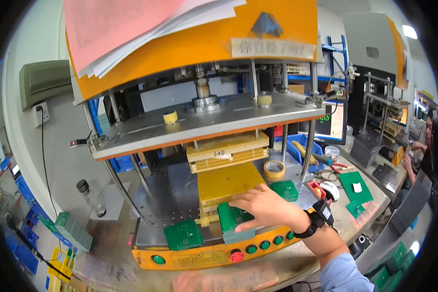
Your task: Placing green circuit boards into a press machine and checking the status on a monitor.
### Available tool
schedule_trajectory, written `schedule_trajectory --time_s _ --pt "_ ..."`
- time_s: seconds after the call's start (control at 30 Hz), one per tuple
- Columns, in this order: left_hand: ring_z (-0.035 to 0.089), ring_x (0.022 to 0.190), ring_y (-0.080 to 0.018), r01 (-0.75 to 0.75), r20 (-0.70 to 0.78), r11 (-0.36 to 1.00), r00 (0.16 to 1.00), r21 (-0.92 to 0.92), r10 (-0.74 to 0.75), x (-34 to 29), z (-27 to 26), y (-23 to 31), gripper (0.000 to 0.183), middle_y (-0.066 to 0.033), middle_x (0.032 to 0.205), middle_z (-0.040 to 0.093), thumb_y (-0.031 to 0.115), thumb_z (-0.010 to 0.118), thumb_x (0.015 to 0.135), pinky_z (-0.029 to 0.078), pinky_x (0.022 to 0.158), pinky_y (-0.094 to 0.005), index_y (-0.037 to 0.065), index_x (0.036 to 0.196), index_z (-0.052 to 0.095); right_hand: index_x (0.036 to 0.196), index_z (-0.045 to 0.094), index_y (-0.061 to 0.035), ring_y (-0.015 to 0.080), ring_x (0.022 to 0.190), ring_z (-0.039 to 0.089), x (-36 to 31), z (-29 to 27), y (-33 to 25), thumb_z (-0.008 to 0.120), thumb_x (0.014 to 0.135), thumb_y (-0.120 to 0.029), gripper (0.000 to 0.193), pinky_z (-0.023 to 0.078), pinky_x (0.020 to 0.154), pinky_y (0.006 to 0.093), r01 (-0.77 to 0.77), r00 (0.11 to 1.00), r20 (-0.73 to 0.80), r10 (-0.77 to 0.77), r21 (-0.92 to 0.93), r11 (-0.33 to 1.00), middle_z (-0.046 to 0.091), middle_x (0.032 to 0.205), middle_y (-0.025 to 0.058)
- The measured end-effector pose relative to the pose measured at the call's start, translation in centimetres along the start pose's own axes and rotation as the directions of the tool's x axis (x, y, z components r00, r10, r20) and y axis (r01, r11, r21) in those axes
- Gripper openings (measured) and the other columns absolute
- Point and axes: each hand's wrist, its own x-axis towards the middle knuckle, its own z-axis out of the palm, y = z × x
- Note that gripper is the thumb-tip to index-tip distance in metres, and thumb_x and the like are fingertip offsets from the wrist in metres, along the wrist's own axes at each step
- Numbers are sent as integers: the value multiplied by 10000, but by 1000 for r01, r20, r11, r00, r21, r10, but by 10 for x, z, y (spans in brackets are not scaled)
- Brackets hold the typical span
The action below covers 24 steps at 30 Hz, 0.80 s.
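Observation:
My right hand (267,209) reaches over a stack of green circuit boards (232,221) on the front of the press bed. Its thumb lies at the stack's near edge and its fingers at the far edge, closed across the top boards. How many boards lie in the grip is hidden. My left hand (195,281) is a smear of motion at the lower edge, below the orange control panel, and its fingers cannot be made out. Behind the stack stands a yellow fixture block (231,182). More green boards (184,234) lie left of it, and another small pile (284,190) sits to its right.
Above the bed hangs the press plate (214,119), on metal posts, carrying a yellow upper fixture (228,150). A tape roll (274,169) lies by the right post. Along the panel (194,259) are several buttons. A bottle (91,198) stands left; a co-worker sits far right.

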Motion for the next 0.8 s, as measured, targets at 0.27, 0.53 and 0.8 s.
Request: schedule_trajectory --time_s 0.27,0.53,0.8 --pt "587 1084 -347 164 -143 986 977 11 -161 -9 14 14 242 -125 1123 661 177 673 853 436 947 -451 85 1077 668 1332 603 -106 320 1330 464 40 29 63 677 840 -573 682 316 1119 463 -152 987 -29 161 187 971 521 1442 135" --pt "589 1083 -327 117 -194 989 976 91 -98 -8 13 14 174 -111 1097 664 157 662 859 435 942 -447 93 1021 676 1326 630 -136 346 1412 352 61 51 90 674 852 -545 628 206 1182 446 -145 989 18 145 258 955 498 1467 142" --pt "582 1095 -342 124 -212 990 971 66 -107 -9 14 14 189 -113 1115 657 150 656 862 435 954 -455 86 1038 671 1319 639 -155 381 1370 402 69 52 95 696 843 -529 608 286 1149 440 -171 985 48 164 293 941 517 1443 170"
